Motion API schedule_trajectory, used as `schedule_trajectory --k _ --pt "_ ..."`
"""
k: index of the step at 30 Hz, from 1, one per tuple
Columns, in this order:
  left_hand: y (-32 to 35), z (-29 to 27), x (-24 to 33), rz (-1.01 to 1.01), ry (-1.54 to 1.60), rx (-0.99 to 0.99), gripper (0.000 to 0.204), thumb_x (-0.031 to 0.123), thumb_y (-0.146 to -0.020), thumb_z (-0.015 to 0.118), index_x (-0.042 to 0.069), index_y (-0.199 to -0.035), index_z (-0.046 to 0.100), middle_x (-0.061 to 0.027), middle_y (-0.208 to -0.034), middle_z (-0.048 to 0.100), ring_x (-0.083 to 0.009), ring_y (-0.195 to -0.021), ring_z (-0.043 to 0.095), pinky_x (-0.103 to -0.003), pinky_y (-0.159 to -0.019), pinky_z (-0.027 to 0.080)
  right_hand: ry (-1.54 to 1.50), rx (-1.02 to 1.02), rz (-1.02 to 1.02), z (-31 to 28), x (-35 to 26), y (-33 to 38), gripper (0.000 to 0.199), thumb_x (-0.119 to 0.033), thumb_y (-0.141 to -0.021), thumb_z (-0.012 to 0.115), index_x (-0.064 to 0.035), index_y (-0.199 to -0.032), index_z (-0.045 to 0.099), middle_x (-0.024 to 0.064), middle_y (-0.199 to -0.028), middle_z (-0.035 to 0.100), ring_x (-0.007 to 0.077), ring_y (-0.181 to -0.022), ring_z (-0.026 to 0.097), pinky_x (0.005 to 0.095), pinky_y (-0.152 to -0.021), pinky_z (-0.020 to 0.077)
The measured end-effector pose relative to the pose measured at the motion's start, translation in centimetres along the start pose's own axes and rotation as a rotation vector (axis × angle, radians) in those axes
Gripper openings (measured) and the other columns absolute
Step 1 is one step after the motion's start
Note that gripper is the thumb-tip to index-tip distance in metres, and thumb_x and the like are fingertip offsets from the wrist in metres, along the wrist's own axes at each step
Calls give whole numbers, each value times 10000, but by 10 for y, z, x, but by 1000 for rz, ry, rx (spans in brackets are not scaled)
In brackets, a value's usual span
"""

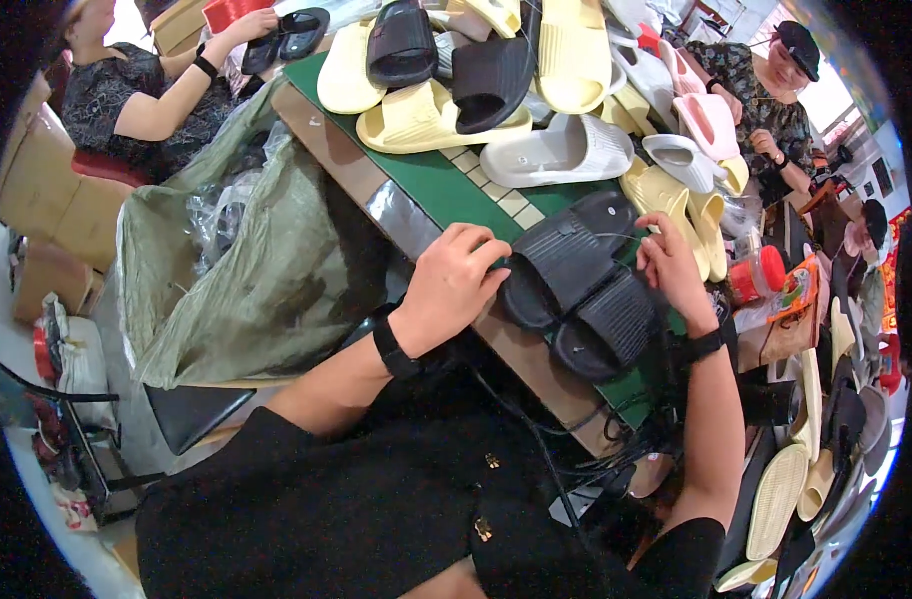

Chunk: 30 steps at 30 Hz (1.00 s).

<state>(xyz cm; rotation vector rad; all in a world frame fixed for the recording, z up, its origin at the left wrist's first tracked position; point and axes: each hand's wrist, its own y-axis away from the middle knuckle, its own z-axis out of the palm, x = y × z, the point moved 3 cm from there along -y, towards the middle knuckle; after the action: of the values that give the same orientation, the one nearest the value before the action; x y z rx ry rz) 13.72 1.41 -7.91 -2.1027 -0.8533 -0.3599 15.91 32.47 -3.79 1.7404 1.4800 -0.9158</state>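
Black ribbed slide sandals (pixel 558 262), a matching pair in a soft-looking moulded material, lie side by side on the green, brown-edged tabletop (pixel 416 185), near its edge and between the hands. A thin pale strand (pixel 621 236) arches above them towards the right hand. Judging from this layout, the pairing of these two is done; whether the strand fastens them together cannot be made out.

The left hand (pixel 451 285) has its fingers curled, thumb and forefinger close together at the rim of one sandal; whether they grip it, I cannot tell. The right hand (pixel 676 272) is loosely bent beside the other sandal, fingertips by the strand, and any pinch on it is unclear.

Beyond lies a heaped pile of pale yellow slides (pixel 576 60), a light grey slide (pixel 561 150) and more black ones, many lying askew, so much sorting appears left. To the left, a large grey-green woven sack (pixel 266 290) gapes, with clear plastic inside. Farther off, a co-worker's hand (pixel 256 25) touches other black slides (pixel 302 35).
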Motion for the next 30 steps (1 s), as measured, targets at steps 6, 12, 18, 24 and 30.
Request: schedule_trajectory --k 6,12,18,24,30 --pt "0 -2 1 12 -3 -1 247 113 -778 761 65 -1000 665 -114 -1025 644 -322 -1020 608 -409 -877 520 120 -103 -50 3 -2 -1 113 -51 -981 489 -62 -1029 591 -6 -677 540 57 -526 453 223 -474 362" --pt "4 1 3 -25 -31 -28 270 145 -798 753 74 -1039 654 -122 -1040 645 -333 -1031 606 -424 -878 520 -39 -141 25 10 12 -1 60 -85 -968 542 -57 -967 594 -33 -700 533 53 -565 453 211 -506 358" --pt "-5 9 8 -127 -42 -96 282 205 -816 747 72 -1039 636 -142 -1028 647 -353 -1006 620 -445 -835 527 99 -123 17 6 3 1 67 -94 -946 576 -44 -912 605 -43 -720 529 43 -634 448 221 -554 362" --pt "-21 20 14 -150 -271 -193 169 182 -820 720 61 -864 611 -134 -831 635 -350 -834 643 -458 -695 518 201 -99 -110 15 11 0 147 -132 -902 628 8 -924 667 106 -868 698 209 -825 648 341 -766 508" --pt "-24 11 15 -55 -305 -216 168 138 -819 710 34 -810 578 -140 -800 611 -361 -788 614 -460 -679 491 119 -74 -92 18 10 1 120 -114 -876 663 3 -899 651 112 -815 679 196 -775 638 334 -742 509"
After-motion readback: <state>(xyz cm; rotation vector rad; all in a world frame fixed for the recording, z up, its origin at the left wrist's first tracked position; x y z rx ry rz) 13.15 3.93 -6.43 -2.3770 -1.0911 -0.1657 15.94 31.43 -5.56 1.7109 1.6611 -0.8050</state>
